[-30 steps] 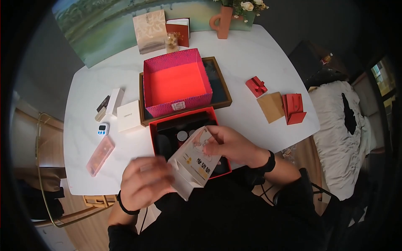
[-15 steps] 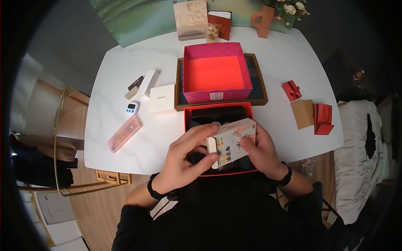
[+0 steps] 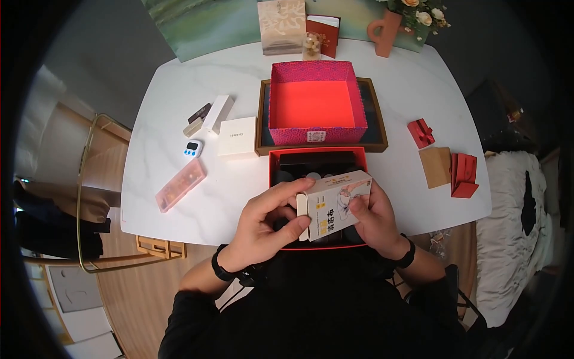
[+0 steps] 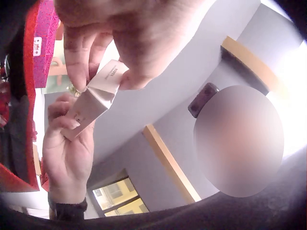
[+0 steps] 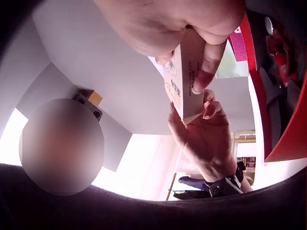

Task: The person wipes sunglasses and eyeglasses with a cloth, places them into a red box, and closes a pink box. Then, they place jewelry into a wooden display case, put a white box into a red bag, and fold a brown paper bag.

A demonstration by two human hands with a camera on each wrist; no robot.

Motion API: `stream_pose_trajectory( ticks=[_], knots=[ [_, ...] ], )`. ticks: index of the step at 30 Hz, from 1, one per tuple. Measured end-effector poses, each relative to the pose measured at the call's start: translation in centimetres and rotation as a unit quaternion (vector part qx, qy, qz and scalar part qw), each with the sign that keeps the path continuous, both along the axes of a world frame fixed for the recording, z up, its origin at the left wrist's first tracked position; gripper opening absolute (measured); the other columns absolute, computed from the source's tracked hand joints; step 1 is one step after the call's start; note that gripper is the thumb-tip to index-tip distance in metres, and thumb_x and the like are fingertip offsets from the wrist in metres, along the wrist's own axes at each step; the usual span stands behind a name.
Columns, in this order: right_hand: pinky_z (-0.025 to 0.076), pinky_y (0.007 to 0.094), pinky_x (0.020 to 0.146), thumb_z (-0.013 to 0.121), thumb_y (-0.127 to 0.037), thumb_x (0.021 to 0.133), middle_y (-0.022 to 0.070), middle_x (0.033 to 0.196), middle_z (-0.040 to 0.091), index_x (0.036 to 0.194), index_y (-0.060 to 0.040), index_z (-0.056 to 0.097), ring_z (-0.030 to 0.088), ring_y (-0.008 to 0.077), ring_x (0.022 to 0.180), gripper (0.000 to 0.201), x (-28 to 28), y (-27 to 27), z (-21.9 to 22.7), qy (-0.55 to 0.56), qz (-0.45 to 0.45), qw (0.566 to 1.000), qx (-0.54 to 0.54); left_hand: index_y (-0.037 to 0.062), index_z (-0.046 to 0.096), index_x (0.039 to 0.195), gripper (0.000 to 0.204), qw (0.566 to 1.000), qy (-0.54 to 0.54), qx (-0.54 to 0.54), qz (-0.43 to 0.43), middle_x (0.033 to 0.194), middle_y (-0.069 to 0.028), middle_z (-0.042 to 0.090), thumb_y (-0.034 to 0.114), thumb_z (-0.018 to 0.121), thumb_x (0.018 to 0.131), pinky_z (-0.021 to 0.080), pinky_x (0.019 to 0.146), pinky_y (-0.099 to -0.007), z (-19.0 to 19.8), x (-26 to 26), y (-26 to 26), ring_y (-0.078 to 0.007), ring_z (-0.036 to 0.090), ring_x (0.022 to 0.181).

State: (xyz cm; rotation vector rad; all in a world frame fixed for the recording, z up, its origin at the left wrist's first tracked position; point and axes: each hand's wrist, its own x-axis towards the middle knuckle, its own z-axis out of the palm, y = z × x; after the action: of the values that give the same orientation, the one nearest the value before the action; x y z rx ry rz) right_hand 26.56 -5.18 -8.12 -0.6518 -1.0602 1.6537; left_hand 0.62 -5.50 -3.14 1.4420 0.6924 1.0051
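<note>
Both hands hold a small white cleaning-cloth carton (image 3: 338,206) over an open red box (image 3: 273,164), its printed face turned up. My left hand (image 3: 266,224) pinches the carton's left end, thumb below and fingers above. Around the other end curls my right hand (image 3: 379,224), its thumb lying on the printed face. In the left wrist view, the folded end panel of the carton (image 4: 103,91) shows beside the left fingertips. Dark contents and round caps appear inside the red box, partly hidden by the hands and carton.
Behind stands an empty pink patterned box (image 3: 317,105) on a dark framed tray (image 3: 373,119). To the left lie a white square box (image 3: 238,137), timer (image 3: 192,148) and pink case (image 3: 181,184). A red gift box (image 3: 421,133), brown envelope (image 3: 435,167) and red bag (image 3: 463,173) lie right.
A second ago the carton's end flaps stood open near a blurred left hand; now that end is folded in and the left hand grips it. The head view has shifted.
</note>
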Motion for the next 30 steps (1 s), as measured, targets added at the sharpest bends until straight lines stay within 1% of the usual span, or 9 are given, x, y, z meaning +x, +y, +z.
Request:
stream_pose_trajectory(
  ticks=[3,5,7,11,17,24,26,27,30],
  knots=[
    [0.048,0.0404,0.118,0.067,-0.029,0.111,0.0188,0.152,0.058,0.153,0.0021,0.041,0.060,0.0245,0.139,0.059,0.2,-0.1,-0.1,0.001,0.014,1.000,-0.009,-0.0008,0.051,0.158,0.062,0.998,-0.028,-0.048,-0.008,0.143,-0.0176,0.067,-0.002,0.075,0.100,0.053,0.111,-0.0383,0.0,0.0,0.0,-0.0230,0.065,0.131],
    [0.048,0.0402,0.117,0.066,-0.029,0.111,0.0185,0.151,0.058,0.154,0.0020,0.039,0.060,0.0242,0.138,0.059,0.2,-0.1,-0.1,-0.017,0.005,1.000,0.010,0.0004,0.053,0.157,0.062,0.997,-0.039,-0.058,-0.016,0.144,-0.0165,0.067,0.000,0.077,0.100,0.051,0.113,-0.0394,0.1,0.1,0.3,-0.0230,0.064,0.134],
    [0.048,0.0401,0.117,0.066,-0.028,0.112,0.0183,0.151,0.058,0.155,0.0020,0.038,0.060,0.0239,0.138,0.060,0.3,-0.2,0.0,-0.036,-0.003,0.999,0.027,0.0030,0.059,0.154,0.058,0.991,-0.103,-0.083,-0.032,0.135,-0.0085,0.065,0.000,0.078,0.100,0.061,0.095,-0.0315,0.4,0.4,0.8,-0.0168,0.063,0.122],
    [0.051,0.0373,0.113,0.061,-0.022,0.114,0.0175,0.144,0.061,0.152,0.0029,0.036,0.062,0.0216,0.134,0.052,0.1,-0.4,1.2,-0.091,0.000,0.994,0.059,0.0037,0.060,0.153,0.060,0.989,-0.116,-0.066,-0.065,0.137,-0.0083,0.066,-0.001,0.081,0.097,0.062,0.095,-0.0334,-0.4,-0.4,1.4,-0.0197,0.065,0.127],
    [0.055,0.0367,0.108,0.057,-0.015,0.115,0.0185,0.140,0.062,0.149,0.0039,0.032,0.065,0.0215,0.131,0.045,-0.1,0.6,3.5,-0.133,0.040,0.984,0.113,0.0053,0.070,0.141,0.063,0.995,-0.045,-0.053,-0.067,0.140,-0.0086,0.069,0.001,0.093,0.083,0.063,0.094,-0.0333,1.2,-1.8,2.6,-0.0219,0.068,0.129],
    [0.056,0.0378,0.108,0.059,-0.018,0.115,0.0180,0.140,0.062,0.153,0.0038,0.029,0.066,0.0218,0.131,0.053,0.4,0.2,3.2,-0.140,0.151,0.972,0.111,0.0069,0.067,0.148,0.082,0.996,0.034,0.012,-0.079,0.141,-0.0084,0.069,0.014,0.102,0.074,0.061,0.098,-0.0355,0.9,-1.8,1.4,-0.0228,0.068,0.128],
    [0.056,0.0376,0.107,0.058,-0.020,0.116,0.0160,0.138,0.062,0.155,0.0035,0.028,0.065,0.0207,0.132,0.055,0.8,0.3,2.9,-0.127,0.177,0.970,0.105,0.0073,0.066,0.150,0.089,0.984,0.068,0.058,-0.154,0.141,-0.0086,0.069,0.019,0.104,0.071,0.059,0.099,-0.0360,1.4,-2.3,1.8,-0.0218,0.067,0.128],
    [0.056,0.0377,0.107,0.057,-0.021,0.116,0.0158,0.137,0.062,0.155,0.0034,0.029,0.065,0.0203,0.132,0.054,1.0,0.7,2.4,-0.120,0.180,0.970,0.109,0.0068,0.068,0.148,0.082,0.987,-0.007,-0.009,-0.162,0.139,-0.0098,0.069,0.022,0.102,0.075,0.058,0.097,-0.0344,1.4,-2.2,1.6,-0.0219,0.067,0.125],
    [0.055,0.0379,0.108,0.057,-0.021,0.116,0.0158,0.137,0.063,0.155,0.0029,0.029,0.064,0.0199,0.133,0.054,1.3,1.1,2.0,-0.119,0.182,0.970,0.107,0.0066,0.072,0.144,0.075,0.988,-0.003,0.035,-0.151,0.135,-0.0115,0.069,0.026,0.100,0.078,0.058,0.094,-0.0336,0.1,-2.5,2.3,-0.0225,0.067,0.120]
  ],
)
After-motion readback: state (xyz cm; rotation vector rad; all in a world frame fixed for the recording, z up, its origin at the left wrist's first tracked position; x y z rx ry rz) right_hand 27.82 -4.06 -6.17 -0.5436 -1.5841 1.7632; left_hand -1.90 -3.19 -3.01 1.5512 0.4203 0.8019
